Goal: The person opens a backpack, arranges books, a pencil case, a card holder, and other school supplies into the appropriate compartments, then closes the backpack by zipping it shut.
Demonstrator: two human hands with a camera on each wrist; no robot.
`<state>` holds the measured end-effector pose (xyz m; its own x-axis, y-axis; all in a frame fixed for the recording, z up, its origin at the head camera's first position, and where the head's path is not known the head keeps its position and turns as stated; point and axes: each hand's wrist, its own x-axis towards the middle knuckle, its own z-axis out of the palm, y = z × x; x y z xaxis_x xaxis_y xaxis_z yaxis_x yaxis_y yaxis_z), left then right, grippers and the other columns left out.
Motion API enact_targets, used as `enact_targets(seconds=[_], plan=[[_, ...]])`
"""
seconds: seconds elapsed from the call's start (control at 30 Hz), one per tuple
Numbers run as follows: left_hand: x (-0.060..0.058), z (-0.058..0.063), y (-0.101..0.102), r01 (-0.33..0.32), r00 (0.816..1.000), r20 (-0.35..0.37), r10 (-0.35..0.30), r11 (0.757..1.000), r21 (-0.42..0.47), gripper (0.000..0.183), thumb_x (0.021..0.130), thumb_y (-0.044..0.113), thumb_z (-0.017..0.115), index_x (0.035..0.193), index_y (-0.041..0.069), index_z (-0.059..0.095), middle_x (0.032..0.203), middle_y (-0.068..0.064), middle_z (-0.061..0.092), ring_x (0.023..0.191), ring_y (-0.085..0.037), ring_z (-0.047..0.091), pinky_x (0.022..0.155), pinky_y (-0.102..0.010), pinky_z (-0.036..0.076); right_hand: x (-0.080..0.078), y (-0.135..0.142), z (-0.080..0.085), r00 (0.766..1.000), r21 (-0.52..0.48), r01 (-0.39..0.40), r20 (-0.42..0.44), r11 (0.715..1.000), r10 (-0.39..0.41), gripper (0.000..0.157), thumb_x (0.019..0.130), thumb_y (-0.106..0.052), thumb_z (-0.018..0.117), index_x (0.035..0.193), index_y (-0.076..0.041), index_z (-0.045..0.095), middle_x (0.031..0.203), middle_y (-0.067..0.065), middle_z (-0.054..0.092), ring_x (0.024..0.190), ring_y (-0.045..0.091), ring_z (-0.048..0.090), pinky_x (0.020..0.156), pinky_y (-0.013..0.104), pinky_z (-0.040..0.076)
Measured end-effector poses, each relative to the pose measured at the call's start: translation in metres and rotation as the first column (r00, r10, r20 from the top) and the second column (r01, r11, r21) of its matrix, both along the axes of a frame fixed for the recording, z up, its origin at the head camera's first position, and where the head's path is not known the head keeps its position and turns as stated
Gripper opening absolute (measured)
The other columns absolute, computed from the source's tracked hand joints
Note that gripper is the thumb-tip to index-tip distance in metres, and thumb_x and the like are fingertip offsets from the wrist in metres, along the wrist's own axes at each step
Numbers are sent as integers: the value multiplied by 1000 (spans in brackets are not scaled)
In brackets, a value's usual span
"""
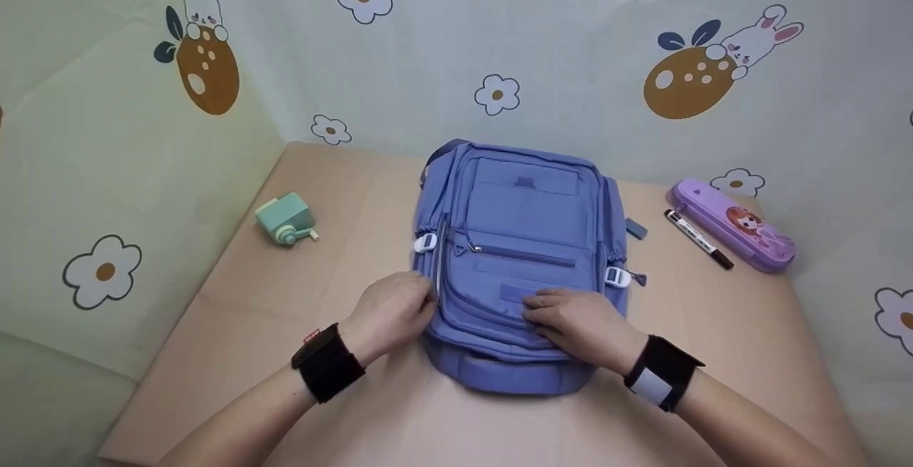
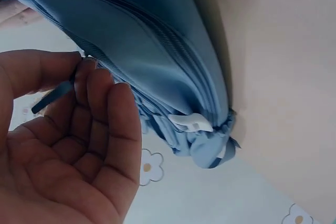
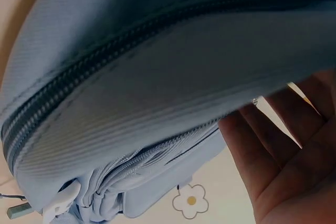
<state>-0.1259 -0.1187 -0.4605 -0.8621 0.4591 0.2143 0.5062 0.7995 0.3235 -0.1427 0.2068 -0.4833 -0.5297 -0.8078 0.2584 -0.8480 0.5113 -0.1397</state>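
A blue backpack lies on the table with its front side up. At its left edge my left hand pinches a zipper pull between thumb and curled index finger; the dark tab sticks out into the palm in the left wrist view. My right hand rests on the lower front of the backpack, fingers fairly straight against the fabric near a small sewn patch. A curved zipper runs along the backpack's side in the right wrist view. White buckles sit at both sides.
On the table, a green hand-crank pencil sharpener stands at the left. To the right lie a purple pencil case and a black-and-white marker. Patterned curtain walls close in the back and sides.
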Motion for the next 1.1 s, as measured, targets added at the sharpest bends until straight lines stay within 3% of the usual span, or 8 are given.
enact_targets(seconds=[0.37, 0.6, 0.83, 1.1], plan=[[22, 7, 20, 100, 994, -42, -102, 995, -29, 23, 85, 7, 67, 69, 16, 53, 66, 6, 50, 57, -14, 48, 50, -33, 44, 2, 0, -1, 1000, -21, 16, -20, 1000, -16, 25, 88, -14, 79, 113, -12, 79, 121, 7, 73, 113, 30, 69, 92, 46, 56], [21, 5, 19, 85, 996, 19, -85, 996, 3, 23, 85, 8, 68, 70, 18, 53, 66, 9, 49, 58, -11, 47, 52, -31, 44, 5, 4, 4, 1000, -53, 10, -7, 999, -10, 23, 91, -15, 77, 113, -10, 78, 119, 6, 74, 112, 27, 69, 94, 43, 56], [21, 1, 15, 66, 997, 35, -67, 997, 41, 15, 87, 9, 68, 75, 16, 61, 70, 9, 52, 61, -10, 48, 56, -30, 46, 13, 29, 13, 1000, -163, 2, -30, 987, -7, 13, 84, -11, 83, 96, -15, 79, 92, -8, 71, 86, 11, 67, 74, 31, 56], [18, 4, 13, 11, 996, 82, -24, 988, 156, 7, 89, 10, 69, 83, 14, 67, 75, 9, 55, 65, -8, 50, 59, -28, 46, 23, 46, 7, 1000, -113, 6, -10, 994, -7, 15, 80, -16, 86, 93, -15, 79, 92, -8, 69, 87, 11, 63, 73, 29, 55]])
